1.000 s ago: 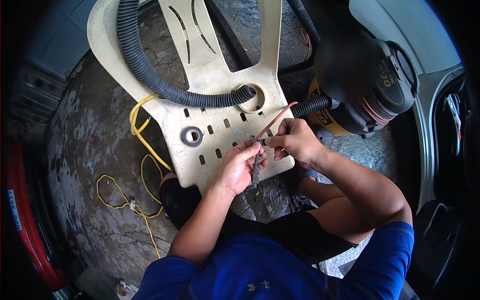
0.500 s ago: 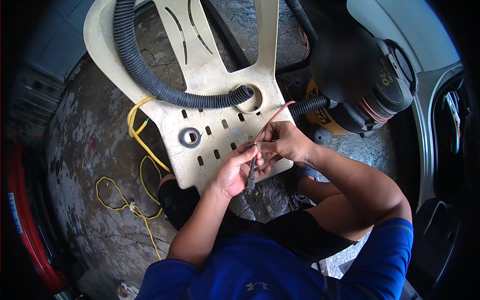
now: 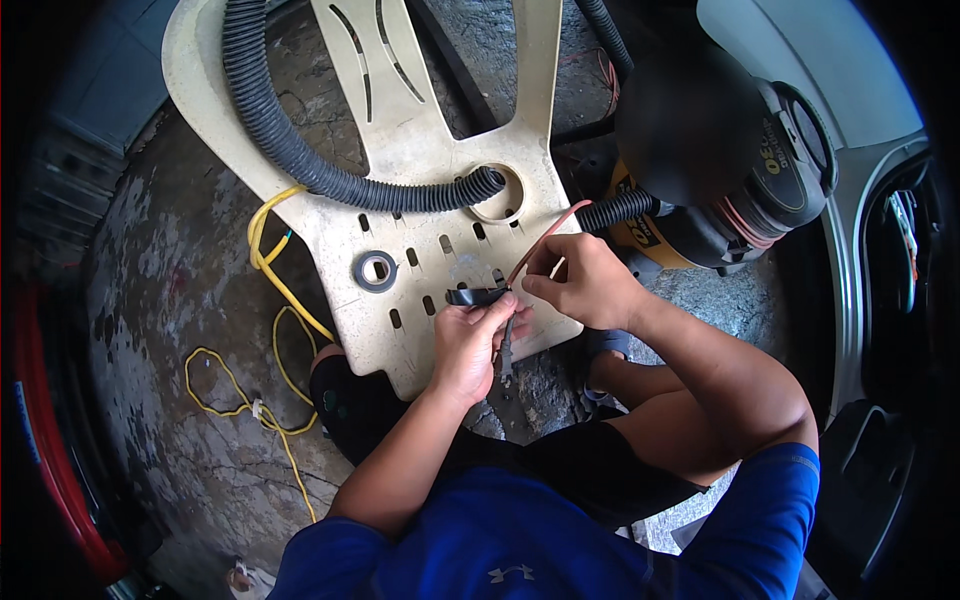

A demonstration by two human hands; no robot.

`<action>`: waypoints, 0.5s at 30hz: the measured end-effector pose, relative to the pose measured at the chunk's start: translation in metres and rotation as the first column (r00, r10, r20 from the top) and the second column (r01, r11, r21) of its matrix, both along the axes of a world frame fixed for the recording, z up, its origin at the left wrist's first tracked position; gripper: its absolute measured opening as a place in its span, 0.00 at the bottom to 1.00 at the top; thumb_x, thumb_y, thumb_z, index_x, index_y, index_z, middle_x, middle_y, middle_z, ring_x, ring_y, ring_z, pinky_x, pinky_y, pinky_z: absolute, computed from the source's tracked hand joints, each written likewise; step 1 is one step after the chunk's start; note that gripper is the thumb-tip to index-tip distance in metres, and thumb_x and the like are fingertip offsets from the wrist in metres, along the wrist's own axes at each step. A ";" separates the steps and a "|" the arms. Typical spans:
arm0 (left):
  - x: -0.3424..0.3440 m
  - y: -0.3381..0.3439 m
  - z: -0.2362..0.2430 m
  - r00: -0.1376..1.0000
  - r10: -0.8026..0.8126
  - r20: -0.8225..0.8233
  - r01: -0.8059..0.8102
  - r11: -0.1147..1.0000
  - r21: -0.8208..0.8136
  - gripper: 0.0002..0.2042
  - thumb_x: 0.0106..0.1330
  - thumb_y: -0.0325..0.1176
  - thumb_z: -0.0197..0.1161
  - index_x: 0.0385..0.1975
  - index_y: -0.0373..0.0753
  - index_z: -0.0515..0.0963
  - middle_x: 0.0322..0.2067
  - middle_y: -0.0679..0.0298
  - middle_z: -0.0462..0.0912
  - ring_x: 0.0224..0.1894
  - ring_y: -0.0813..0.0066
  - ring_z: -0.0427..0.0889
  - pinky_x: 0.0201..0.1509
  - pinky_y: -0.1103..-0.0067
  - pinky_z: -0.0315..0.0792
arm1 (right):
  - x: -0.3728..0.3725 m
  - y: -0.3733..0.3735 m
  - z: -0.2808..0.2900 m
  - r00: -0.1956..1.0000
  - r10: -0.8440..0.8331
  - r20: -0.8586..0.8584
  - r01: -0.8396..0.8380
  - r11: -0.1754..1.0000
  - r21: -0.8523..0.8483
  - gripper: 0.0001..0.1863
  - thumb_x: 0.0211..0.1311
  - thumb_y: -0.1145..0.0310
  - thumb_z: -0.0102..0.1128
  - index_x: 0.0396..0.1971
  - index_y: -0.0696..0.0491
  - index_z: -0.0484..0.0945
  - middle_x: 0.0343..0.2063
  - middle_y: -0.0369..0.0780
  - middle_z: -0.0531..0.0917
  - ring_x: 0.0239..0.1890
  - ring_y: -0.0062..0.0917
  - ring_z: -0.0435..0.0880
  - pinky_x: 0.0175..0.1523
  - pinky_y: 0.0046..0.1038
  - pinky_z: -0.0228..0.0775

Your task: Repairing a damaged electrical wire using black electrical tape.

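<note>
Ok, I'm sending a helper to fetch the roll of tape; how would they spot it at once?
Find the cream plastic chair. On its slotted seat, ahead and to the left of the person's left hand, lies the dark roll of tape. Unlike the ribbed hose, also dark, it is a small flat ring.

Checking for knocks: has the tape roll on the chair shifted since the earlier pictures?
No: against the slots in the chair seat, the tape roll has shifted in no direction.
</note>
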State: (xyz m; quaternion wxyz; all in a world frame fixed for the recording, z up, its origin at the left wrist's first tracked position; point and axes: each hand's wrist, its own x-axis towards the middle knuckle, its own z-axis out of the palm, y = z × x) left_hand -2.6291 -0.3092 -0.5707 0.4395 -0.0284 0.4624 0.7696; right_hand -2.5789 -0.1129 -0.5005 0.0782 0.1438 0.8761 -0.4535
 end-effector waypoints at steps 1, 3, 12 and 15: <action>0.001 0.001 -0.002 1.000 0.001 -0.001 -0.001 1.000 -0.001 0.08 0.77 0.32 0.66 0.46 0.33 0.82 0.41 0.60 0.88 0.46 0.68 0.89 0.53 0.66 0.85 | -0.001 0.000 0.002 1.000 0.013 -0.020 -0.013 0.999 -0.032 0.12 0.64 0.68 0.71 0.40 0.62 0.87 0.28 0.40 0.88 0.29 0.22 0.88 0.38 0.28 0.83; 0.004 0.003 -0.013 0.974 0.111 -0.198 -0.106 0.994 0.036 0.07 0.76 0.29 0.66 0.45 0.31 0.83 0.41 0.57 0.89 0.42 0.70 0.90 0.51 0.71 0.85 | -0.003 -0.005 0.008 0.997 0.014 0.072 -0.001 0.984 -0.178 0.11 0.65 0.70 0.67 0.40 0.62 0.88 0.35 0.44 0.92 0.36 0.30 0.91 0.45 0.32 0.84; 0.020 0.016 -0.020 0.801 0.395 -0.450 -0.362 0.918 0.162 0.04 0.74 0.22 0.67 0.43 0.29 0.83 0.38 0.58 0.89 0.39 0.76 0.88 0.45 0.80 0.81 | -0.011 -0.020 0.005 0.973 -0.104 0.206 0.171 0.923 -0.345 0.14 0.72 0.68 0.63 0.42 0.66 0.86 0.30 0.43 0.90 0.26 0.22 0.86 0.29 0.25 0.81; 0.023 0.015 -0.020 0.752 0.353 -0.556 -0.362 0.927 0.100 0.05 0.75 0.23 0.67 0.44 0.28 0.83 0.38 0.60 0.89 0.38 0.78 0.88 0.43 0.82 0.80 | -0.015 -0.024 0.000 0.960 -0.159 0.232 0.232 0.913 -0.336 0.19 0.76 0.62 0.62 0.38 0.67 0.86 0.26 0.42 0.88 0.23 0.23 0.85 0.28 0.26 0.81</action>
